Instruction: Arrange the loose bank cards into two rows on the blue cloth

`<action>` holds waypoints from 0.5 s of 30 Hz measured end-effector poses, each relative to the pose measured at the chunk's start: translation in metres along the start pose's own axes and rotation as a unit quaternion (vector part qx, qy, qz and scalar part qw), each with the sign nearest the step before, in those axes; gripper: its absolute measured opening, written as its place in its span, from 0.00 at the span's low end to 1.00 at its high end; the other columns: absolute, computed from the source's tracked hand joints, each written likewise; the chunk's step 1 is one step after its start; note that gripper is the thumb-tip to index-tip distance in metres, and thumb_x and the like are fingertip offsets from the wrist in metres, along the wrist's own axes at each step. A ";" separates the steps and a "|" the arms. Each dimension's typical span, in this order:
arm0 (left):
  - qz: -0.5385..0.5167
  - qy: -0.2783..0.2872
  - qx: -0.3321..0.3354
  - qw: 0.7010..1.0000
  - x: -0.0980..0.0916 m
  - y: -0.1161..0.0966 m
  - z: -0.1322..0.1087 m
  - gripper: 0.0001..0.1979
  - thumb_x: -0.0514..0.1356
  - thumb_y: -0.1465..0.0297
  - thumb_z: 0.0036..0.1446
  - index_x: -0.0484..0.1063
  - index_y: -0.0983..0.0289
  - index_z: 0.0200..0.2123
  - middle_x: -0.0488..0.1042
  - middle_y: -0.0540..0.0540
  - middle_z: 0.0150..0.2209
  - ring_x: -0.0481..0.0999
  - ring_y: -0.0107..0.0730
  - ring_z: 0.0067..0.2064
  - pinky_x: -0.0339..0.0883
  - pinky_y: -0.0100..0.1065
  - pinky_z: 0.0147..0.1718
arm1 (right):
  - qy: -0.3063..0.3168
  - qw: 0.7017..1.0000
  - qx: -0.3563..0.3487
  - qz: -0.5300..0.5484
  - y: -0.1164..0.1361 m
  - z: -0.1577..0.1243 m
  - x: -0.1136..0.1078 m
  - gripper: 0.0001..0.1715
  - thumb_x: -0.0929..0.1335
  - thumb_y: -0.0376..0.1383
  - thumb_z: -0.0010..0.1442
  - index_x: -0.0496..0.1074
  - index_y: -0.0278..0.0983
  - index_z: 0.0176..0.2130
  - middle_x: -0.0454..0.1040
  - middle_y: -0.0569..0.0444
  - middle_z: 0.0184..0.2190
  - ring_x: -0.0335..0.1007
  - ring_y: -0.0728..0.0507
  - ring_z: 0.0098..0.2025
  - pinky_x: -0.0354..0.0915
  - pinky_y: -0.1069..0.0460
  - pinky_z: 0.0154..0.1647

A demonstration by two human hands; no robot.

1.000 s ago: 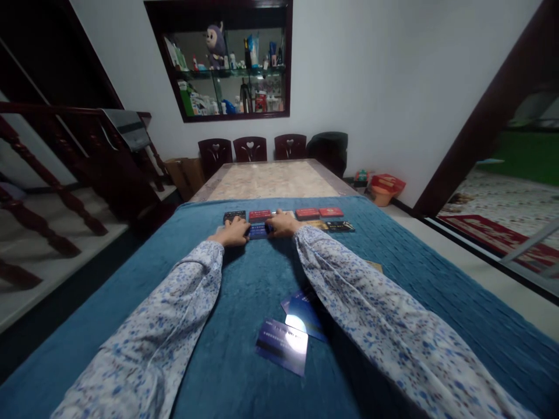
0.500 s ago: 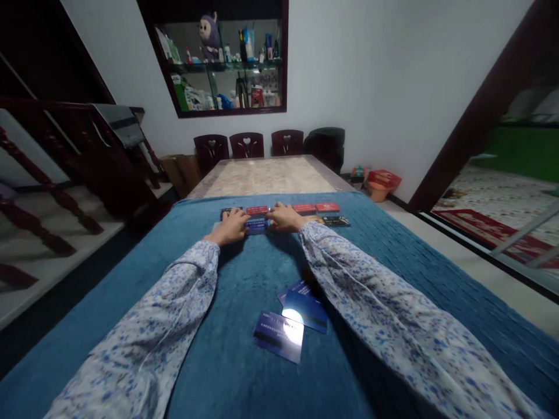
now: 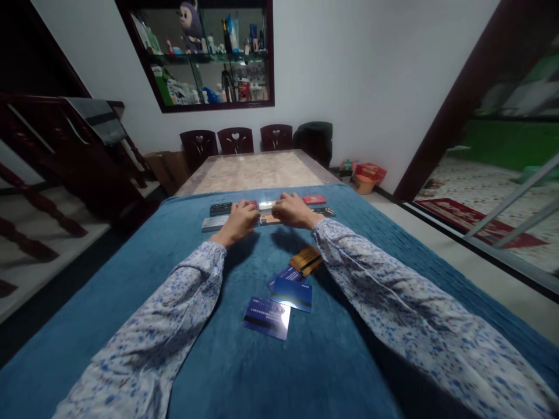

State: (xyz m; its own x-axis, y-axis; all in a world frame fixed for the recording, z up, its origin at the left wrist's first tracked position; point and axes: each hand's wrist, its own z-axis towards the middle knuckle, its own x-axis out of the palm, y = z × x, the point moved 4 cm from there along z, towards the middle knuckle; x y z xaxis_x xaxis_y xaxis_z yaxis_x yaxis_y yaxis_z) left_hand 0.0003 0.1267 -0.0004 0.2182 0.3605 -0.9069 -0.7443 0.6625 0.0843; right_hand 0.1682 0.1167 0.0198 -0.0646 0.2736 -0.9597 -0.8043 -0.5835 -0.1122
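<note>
Two rows of card stacks lie across the blue cloth (image 3: 192, 267). At the left end of an orange card stack (image 3: 269, 219), my left hand (image 3: 239, 222) has its fingers curled down. My right hand (image 3: 293, 210) is bent over the same stack's right end, its fingertips against it. Left of my hands are a black card stack (image 3: 220, 209) and a silvery card stack (image 3: 213, 223). A white card stack (image 3: 266, 205) shows behind the orange one. To the right are a red stack (image 3: 314, 199) and a black card stack (image 3: 325, 212). My hands hide other stacks.
Nearer me lie loose purple (image 3: 267, 318), blue (image 3: 293, 293) and gold cards (image 3: 305, 260), some overlapping. Beyond the cloth, the bare stone tabletop (image 3: 257, 169) runs toward dark wooden chairs (image 3: 236, 141) by the wall.
My hands have moved from either side of the blue card stack to the orange stack on its right. The view has shifted right, and the gold cards now show beside my right sleeve.
</note>
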 end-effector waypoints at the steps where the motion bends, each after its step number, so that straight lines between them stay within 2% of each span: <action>1: 0.001 -0.007 0.006 1.000 0.000 -0.006 0.001 0.11 0.55 0.73 0.64 0.79 0.62 0.37 0.77 0.60 0.43 0.68 0.48 0.51 0.58 0.47 0.45 | -0.005 1.000 0.000 0.002 -0.002 -0.005 -0.002 0.16 0.63 0.34 0.66 0.80 0.36 0.41 0.80 0.43 0.44 0.62 0.37 0.50 0.49 0.46 0.40; 5: 0.003 -0.027 0.026 0.999 -0.002 -0.027 0.005 0.12 0.55 0.73 0.64 0.78 0.63 0.33 0.77 0.60 0.39 0.68 0.47 0.49 0.58 0.46 0.45 | -0.022 1.000 0.003 0.001 -0.009 -0.026 -0.008 0.15 0.63 0.32 0.65 0.80 0.36 0.40 0.79 0.42 0.43 0.61 0.37 0.49 0.48 0.46 0.40; 15: -0.006 -0.040 0.064 0.997 0.002 -0.072 0.011 0.13 0.53 0.75 0.64 0.79 0.62 0.37 0.77 0.61 0.40 0.67 0.44 0.47 0.60 0.45 0.44 | -0.046 0.998 0.019 -0.025 -0.032 -0.079 -0.008 0.14 0.64 0.36 0.67 0.79 0.37 0.40 0.80 0.44 0.41 0.61 0.37 0.49 0.49 0.45 0.44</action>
State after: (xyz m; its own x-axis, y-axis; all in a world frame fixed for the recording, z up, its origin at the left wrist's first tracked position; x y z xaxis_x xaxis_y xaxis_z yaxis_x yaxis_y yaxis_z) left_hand 0.0615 0.0873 -0.0038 0.2812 0.3996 -0.8725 -0.6559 0.7437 0.1292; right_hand 0.2411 0.0724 0.0107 -0.0773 0.3720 -0.9250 -0.8300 -0.5380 -0.1470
